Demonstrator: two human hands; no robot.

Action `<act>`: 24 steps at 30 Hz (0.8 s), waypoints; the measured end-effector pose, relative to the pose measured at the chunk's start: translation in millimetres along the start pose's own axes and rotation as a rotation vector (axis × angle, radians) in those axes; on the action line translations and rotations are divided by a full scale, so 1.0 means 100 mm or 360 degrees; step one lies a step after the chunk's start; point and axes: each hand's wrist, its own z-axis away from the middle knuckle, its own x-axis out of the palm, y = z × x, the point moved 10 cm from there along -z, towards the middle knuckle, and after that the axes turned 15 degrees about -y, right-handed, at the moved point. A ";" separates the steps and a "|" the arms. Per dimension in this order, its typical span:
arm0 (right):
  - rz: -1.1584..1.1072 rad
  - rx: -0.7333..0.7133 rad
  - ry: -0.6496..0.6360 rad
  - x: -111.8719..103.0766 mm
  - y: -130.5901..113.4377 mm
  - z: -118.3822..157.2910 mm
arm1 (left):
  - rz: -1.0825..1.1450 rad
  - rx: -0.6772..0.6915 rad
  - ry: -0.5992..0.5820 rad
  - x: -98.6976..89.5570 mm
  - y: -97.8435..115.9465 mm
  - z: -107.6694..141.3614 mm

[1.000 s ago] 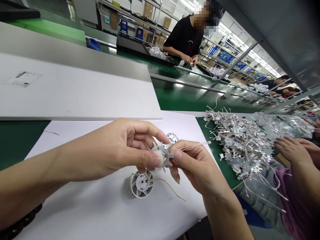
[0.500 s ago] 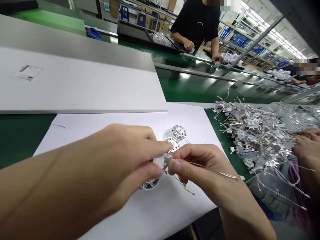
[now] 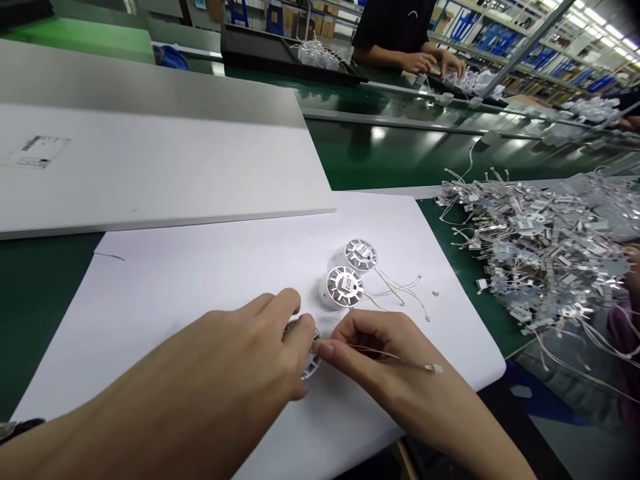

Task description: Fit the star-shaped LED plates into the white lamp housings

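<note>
We are counting three round housings [image 3: 344,287] on the white paper [image 3: 175,300]: two are lying free, and the third [image 3: 311,357] is under our left hand [image 3: 265,347], its fingers [image 3: 287,307] closing on the rim. Our right hand [image 3: 380,353] is pinching one wire [image 3: 395,357], fingertips together, just beside that housing. One big pile of wired metal pieces [image 3: 535,253] is lying on the green bench [image 3: 40,313] — and beyond it one co-worker [image 3: 395,27] is working.

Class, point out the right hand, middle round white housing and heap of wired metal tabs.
Right hand [image 3: 373,350], head view, back of hand.
Middle round white housing [image 3: 345,287], head view, labelled face.
Heap of wired metal tabs [image 3: 535,257], head view, pile's middle.
</note>
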 end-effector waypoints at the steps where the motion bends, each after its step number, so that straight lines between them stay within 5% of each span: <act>1: 0.0006 -0.0001 -0.0003 0.00 0.02 -0.01 | -0.0125 0.0042 -0.0006 0.00 0.06 -0.02; 10: -0.0056 -0.0030 0.0000 -0.02 0.11 -0.04 | -0.0350 0.0073 -0.0200 0.12 0.07 -0.10; 17: -0.0014 -0.0090 0.0031 -0.02 0.09 -0.03 | -0.0296 0.0034 -0.0127 0.12 0.15 -0.10; 24: 0.0382 -0.0618 0.0061 -0.02 -0.12 0.15 | -0.0262 0.0062 -0.0183 0.11 0.13 -0.05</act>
